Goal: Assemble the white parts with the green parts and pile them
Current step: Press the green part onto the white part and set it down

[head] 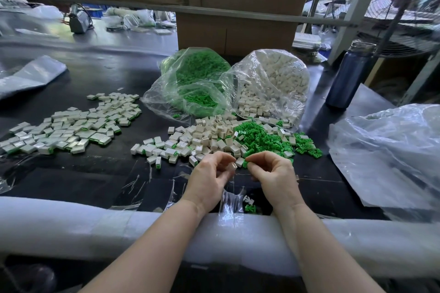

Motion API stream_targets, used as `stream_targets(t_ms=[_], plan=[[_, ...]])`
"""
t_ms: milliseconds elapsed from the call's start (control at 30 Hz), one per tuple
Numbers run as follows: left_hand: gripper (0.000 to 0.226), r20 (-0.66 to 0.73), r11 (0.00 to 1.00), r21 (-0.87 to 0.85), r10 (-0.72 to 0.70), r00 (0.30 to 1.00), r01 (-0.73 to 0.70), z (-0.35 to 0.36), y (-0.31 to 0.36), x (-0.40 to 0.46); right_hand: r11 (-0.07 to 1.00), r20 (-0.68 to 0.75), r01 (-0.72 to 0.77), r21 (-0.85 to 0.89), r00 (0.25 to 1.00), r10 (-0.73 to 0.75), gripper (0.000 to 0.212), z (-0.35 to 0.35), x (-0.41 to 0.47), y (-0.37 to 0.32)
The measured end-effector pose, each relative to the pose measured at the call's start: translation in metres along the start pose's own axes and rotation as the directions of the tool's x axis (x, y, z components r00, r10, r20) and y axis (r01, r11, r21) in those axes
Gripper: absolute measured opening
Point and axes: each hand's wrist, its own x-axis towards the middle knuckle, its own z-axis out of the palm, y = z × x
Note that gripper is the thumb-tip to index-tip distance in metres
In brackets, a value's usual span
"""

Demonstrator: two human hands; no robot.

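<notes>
Dark work surface (95, 173): left hand (209, 173) pinched small white plastic housing (232, 166); right hand (273, 171), grip on green plastic clip (245, 163), lay just beside, clip w/ housing nearly tip-to-tip.

Two bare forearms, no sleeves in view, hands (209, 178) ungloved, no rings, no watch

Lighting: bright, even daylight, entering from the open upper right. Shadows: soft, faint. Glare: white sheen on the plastic bags (266, 83) and the dark counter (95, 173). Focus: centre sharp; far background soft. Distortion: wide-angle bowing along the edges.
</notes>
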Motion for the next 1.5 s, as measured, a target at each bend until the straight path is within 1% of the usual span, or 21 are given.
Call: stream_targets(t_ms=[133, 233, 400, 533, 733, 1000, 1200, 1367, 1500], plan=[[0.012, 0.049, 0.999, -0.041, -0.019, 0.999, 0.021, 0.0, 0.0003, -0.0014, 1.0, 0.04, -0.003, 0.027, 0.999, 0.002, 0.025, 0.0001, -0.0006, 0.0], [0.015, 0.041, 0.995, -0.086, -0.042, 0.998, 0.045, -0.0008, 0.0011, -0.0004, 0.999, 0.07, -0.011, 0.053, 0.998, 0.007, 0.025, 0.0013, -0.0008, -0.0005], [0.015, 0.048, 0.987, -0.147, -0.054, 0.997, 0.06, -0.0024, 0.0013, 0.0003, 0.997, 0.095, -0.012, 0.07, 0.995, 0.006, 0.018, 0.002, -0.001, -0.0004], [0.017, 0.058, 0.98, -0.182, -0.064, 0.996, 0.074, -0.002, 0.0007, 0.0011, 0.999, 0.108, -0.009, 0.045, 0.994, 0.004, 0.015, 0.0011, -0.0014, -0.0003], [0.013, 0.057, 0.973, -0.219, -0.066, 0.996, 0.077, -0.0033, -0.0011, 0.0014, 1.0, 0.086, 0.023, -0.005, 0.996, -0.023, 0.02, 0.0013, -0.0022, -0.0018], [0.01, 0.083, 0.976, -0.195, -0.086, 0.993, 0.101, -0.0044, -0.0028, 0.0016, 0.999, 0.073, 0.025, -0.03, 0.997, -0.023, 0.016, 0.0018, -0.002, -0.0015], [0.01, 0.071, 0.972, -0.209, -0.09, 0.993, 0.103, -0.004, -0.0024, 0.0015, 1.0, 0.124, 0.012, -0.014, 0.992, -0.01, 0.023, 0.0024, -0.0016, -0.0018], [0.007, 0.065, 0.967, -0.233, -0.093, 0.994, 0.106, -0.005, -0.0008, 0.0013, 0.999, 0.146, 0.006, -0.04, 0.989, 0.0, 0.022, 0.0024, -0.0016, -0.0019], [0.008, 0.07, 0.977, -0.192, -0.085, 0.994, 0.097, -0.0039, 0.0002, 0.0004, 1.0, 0.149, -0.029, -0.011, 0.988, 0.03, 0.019, 0.0019, -0.0024, -0.0025]])
